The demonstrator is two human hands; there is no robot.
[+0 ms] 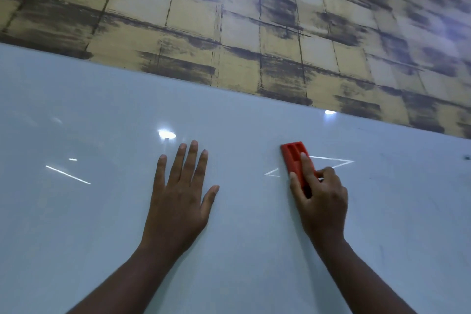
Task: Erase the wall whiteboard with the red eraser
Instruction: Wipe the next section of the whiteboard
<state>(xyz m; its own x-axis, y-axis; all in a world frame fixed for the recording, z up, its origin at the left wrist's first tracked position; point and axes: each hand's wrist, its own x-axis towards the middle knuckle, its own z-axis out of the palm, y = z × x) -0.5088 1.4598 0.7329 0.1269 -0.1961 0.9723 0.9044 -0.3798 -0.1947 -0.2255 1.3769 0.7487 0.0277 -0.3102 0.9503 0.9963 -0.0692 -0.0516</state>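
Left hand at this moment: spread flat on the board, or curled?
Spread flat. The left hand lies palm-down on the whiteboard, fingers straight and apart, holding nothing; the right hand grips the red eraser.

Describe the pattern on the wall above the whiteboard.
Tan squares with smudged dark streaks cover the wall; head view.
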